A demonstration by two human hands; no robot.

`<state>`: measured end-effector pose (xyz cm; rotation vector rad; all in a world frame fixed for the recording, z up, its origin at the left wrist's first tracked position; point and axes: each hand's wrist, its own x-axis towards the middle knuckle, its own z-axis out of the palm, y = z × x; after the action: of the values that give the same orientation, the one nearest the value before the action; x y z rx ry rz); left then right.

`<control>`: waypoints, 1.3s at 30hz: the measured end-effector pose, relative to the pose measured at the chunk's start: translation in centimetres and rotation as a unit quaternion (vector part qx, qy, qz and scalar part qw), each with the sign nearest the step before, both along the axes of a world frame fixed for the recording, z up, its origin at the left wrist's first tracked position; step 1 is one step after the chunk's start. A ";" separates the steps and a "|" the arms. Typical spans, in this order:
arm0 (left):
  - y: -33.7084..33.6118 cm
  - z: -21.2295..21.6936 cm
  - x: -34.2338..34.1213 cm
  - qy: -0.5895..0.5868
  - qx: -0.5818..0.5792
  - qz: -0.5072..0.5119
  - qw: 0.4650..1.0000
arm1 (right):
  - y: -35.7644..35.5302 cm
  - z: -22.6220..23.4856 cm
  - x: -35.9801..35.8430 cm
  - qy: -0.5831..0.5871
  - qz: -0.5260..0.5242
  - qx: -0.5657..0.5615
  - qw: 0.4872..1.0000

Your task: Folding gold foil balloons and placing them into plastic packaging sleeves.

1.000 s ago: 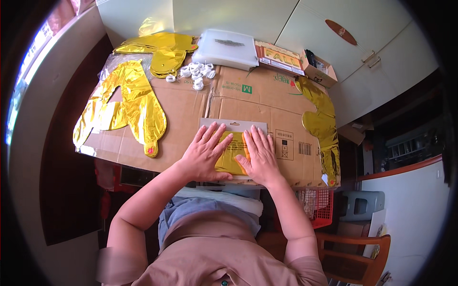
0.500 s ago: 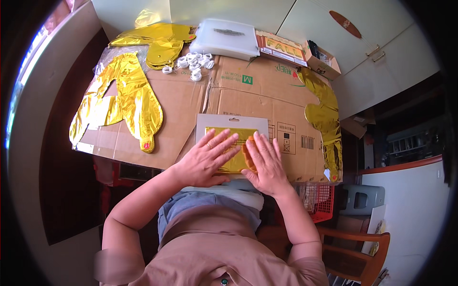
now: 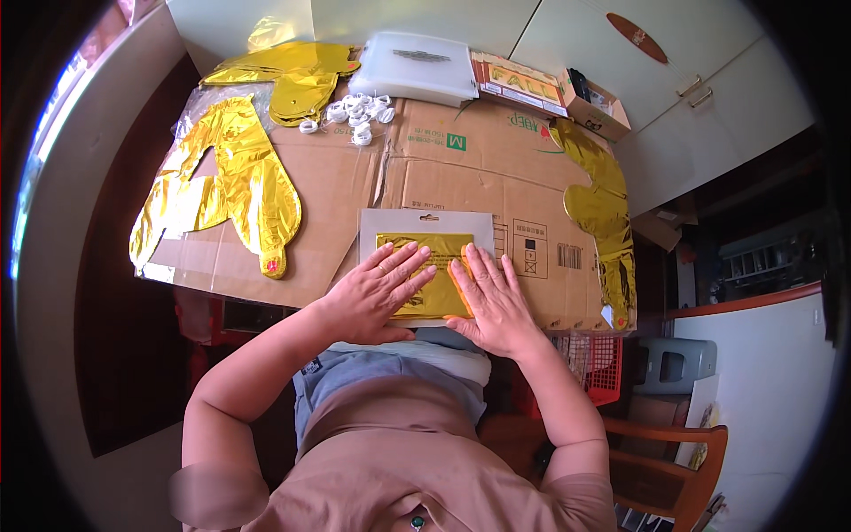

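A flat grey packet (image 3: 426, 223) with a folded gold foil balloon (image 3: 424, 244) inside lies on the cardboard sheet (image 3: 461, 173) in front of me. My left hand (image 3: 377, 288) rests flat on the packet's lower left, fingers spread. On its lower right, my right hand (image 3: 492, 297) presses down flat, fingers apart. Both palms lie on the gold foil; neither hand grips anything.
A large gold foil balloon (image 3: 226, 186) lies at the left, another (image 3: 603, 208) along the right edge, more gold foil (image 3: 292, 75) at the back. White ribbon coils (image 3: 355, 115), a white plastic box (image 3: 421, 66), printed packets (image 3: 519, 84) and a small carton (image 3: 594, 97) sit behind. A wooden chair (image 3: 674, 470) stands lower right.
The view has shifted slightly, so the packet sits a little lower in the picture. Both hands stay flat on it, now slid a bit down toward its near edge.
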<state>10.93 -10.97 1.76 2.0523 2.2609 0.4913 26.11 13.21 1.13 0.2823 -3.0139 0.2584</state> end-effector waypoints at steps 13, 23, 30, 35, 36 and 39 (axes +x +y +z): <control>-0.3 1.1 -0.1 -0.095 0.036 0.006 0.995 | -1.7 0.4 2.4 0.135 0.006 -0.056 0.989; -2.3 0.1 1.6 -0.066 0.109 0.085 0.988 | -2.2 0.2 2.2 0.139 -0.021 -0.108 0.984; -2.5 -0.2 1.8 -0.058 0.121 0.083 0.987 | -2.6 0.6 2.7 0.112 -0.073 -0.147 0.980; -2.3 -0.6 1.8 -0.051 0.111 0.089 0.989 | -2.2 -0.1 2.7 0.120 -0.075 -0.119 0.983; -2.3 -0.5 1.8 -0.053 0.110 0.092 0.988 | -2.1 -0.1 2.6 0.121 -0.074 -0.112 0.983; -2.0 -0.4 1.7 -0.037 0.091 0.098 0.990 | -1.9 0.1 2.2 0.137 -0.073 -0.109 0.982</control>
<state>12.61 -13.00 1.40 1.8560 2.4700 0.8004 28.30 11.26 1.26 0.0703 -2.6879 0.4874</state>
